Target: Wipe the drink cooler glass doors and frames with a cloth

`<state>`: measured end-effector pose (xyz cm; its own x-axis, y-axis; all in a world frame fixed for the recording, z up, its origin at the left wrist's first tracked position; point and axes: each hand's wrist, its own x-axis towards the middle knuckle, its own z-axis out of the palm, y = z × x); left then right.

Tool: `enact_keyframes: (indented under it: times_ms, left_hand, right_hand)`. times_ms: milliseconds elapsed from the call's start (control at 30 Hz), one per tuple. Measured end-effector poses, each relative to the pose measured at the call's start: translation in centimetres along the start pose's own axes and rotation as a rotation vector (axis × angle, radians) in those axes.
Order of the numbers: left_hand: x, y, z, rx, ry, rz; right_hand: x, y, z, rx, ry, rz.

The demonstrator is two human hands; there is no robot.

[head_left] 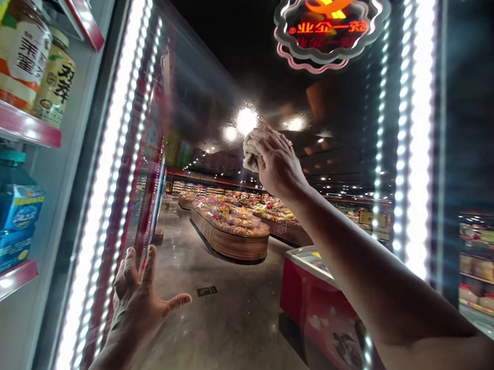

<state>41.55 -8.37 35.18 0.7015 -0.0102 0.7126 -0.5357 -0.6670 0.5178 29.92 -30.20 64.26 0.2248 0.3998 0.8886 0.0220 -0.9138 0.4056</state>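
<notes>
A glass door (223, 85) with bright LED strips along both sides fills the middle of the head view. My right hand (280, 163) is pressed up against the glass with a crumpled pale cloth (252, 151) under its fingers. Wet-looking streaks and droplets show on the pane around the cloth. Lower left, my left hand (138, 297) is raised with fingers spread and thumb out, close to the left LED strip (101, 218). It holds nothing; whether its fingertips touch the glass I cannot tell.
At the left, shelves (18, 119) carry bottled drinks, among them a blue bottle (10, 213). A lit sign (332, 24) hangs on the upper glass. Through the pane appear a red chest freezer (309, 299), a wooden display island (229, 240) and a shiny floor (223, 333).
</notes>
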Motion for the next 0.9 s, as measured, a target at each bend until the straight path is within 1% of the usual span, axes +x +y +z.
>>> enact_keyframes:
  times_ms: [67,233,400,567,633,733,800,900]
  left_hand:
    - [0.0,0.1,0.0,0.004,0.009,0.006]
    - [0.1,-0.3,0.4,0.006,0.039,0.024]
    - [0.1,-0.9,0.8,0.014,0.043,0.038]
    - [0.1,-0.9,0.6,0.019,0.032,0.025]
    - [0.1,-0.8,0.5,0.019,0.015,0.013]
    - [0.1,-0.6,0.4,0.024,-0.014,-0.010]
    - [0.1,-0.5,0.3,0.027,-0.026,-0.025]
    - [0.1,-0.3,0.3,0.027,-0.037,-0.028]
  right_hand:
    - [0.4,-0.1,0.4,-0.006,0.020,0.014]
    - [0.8,-0.9,1.2,0.012,-0.047,-0.090]
    - [1.7,-1.4,2.1,0.021,0.020,-0.033]
    - [2.0,-2.4,3.1,0.036,-0.058,-0.124]
    - [2.1,-2.4,3.1,0.036,-0.033,-0.114]
    - [2.4,-2.4,3.3,0.029,0.025,-0.061]
    - [2.6,-2.7,3.5,0.026,0.001,-0.078]
    - [2.7,-3.2,3.7,0.028,-0.082,-0.171]
